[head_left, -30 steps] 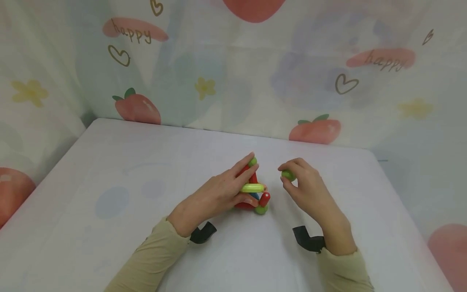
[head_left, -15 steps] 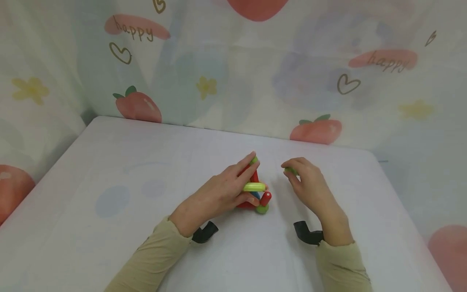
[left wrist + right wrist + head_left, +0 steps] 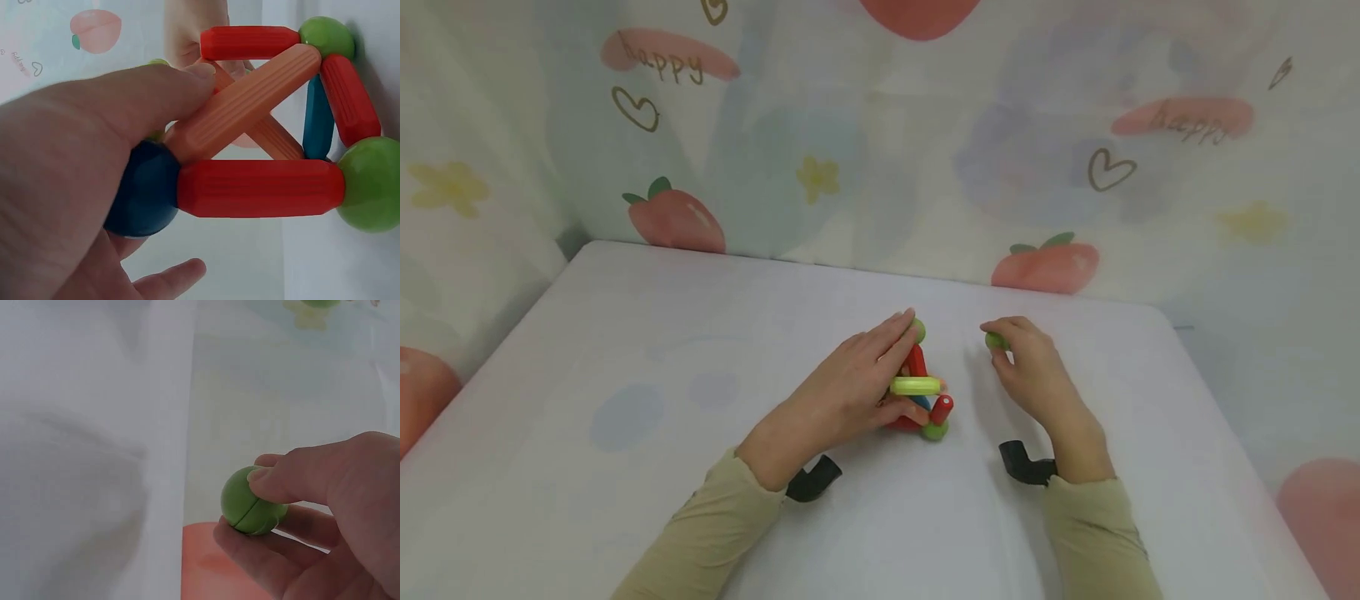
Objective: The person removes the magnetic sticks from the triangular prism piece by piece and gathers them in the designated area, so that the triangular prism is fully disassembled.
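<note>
My left hand grips a frame of magnetic building sticks and balls that stands on the table. In the left wrist view its thumb presses on an orange stick beside a dark blue ball. A red stick runs from that ball to a green ball. A yellow-green stick and an upright red stick show on the frame's right side in the head view. Apart from it, my right hand pinches a loose green ball between thumb and fingers, above the table.
A white-covered table lies under both hands. Behind it hangs a printed curtain with fruit and hearts. Black curved pieces sit at the left wrist and the right wrist.
My right hand has shifted slightly away from me with the green ball, which was partly covered by the fingers midway. The left hand's fingers have drawn closer together on the frame.
</note>
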Motion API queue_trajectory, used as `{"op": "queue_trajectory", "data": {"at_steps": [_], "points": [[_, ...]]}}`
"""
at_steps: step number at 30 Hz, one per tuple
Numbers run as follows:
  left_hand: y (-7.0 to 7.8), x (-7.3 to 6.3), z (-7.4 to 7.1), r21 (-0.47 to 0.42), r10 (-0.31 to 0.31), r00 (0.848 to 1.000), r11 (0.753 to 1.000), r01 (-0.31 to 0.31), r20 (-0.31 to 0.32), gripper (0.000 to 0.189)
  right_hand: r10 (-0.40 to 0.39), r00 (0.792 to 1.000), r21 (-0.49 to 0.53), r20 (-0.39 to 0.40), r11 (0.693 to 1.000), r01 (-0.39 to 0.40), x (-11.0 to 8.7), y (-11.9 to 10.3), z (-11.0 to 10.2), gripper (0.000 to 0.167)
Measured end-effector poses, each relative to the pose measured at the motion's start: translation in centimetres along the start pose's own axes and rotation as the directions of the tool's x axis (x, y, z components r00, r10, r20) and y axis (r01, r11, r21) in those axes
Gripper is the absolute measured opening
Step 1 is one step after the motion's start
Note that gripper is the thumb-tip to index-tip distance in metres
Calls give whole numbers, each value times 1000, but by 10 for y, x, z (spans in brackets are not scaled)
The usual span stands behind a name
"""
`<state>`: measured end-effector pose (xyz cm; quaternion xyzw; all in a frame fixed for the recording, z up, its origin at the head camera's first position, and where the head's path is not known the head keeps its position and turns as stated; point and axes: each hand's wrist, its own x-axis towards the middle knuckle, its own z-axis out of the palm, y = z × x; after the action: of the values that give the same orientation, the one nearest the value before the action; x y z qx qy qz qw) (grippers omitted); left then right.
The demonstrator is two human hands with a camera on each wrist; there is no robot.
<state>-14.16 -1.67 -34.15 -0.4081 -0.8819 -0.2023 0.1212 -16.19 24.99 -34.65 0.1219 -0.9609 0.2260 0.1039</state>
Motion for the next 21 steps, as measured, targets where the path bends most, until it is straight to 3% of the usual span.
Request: {"op": "queue_trajectory", "data": {"at_steps": [15, 21], "points": [[-2, -1, 3, 23, 17, 999, 1000, -18, 30, 93, 62, 996, 3, 59, 998, -62, 3, 10, 14, 23], [-2, -1, 4, 27, 49, 999, 998, -49, -13, 90, 111, 973, -28, 204, 994, -108, 5, 12, 18, 33]]}}
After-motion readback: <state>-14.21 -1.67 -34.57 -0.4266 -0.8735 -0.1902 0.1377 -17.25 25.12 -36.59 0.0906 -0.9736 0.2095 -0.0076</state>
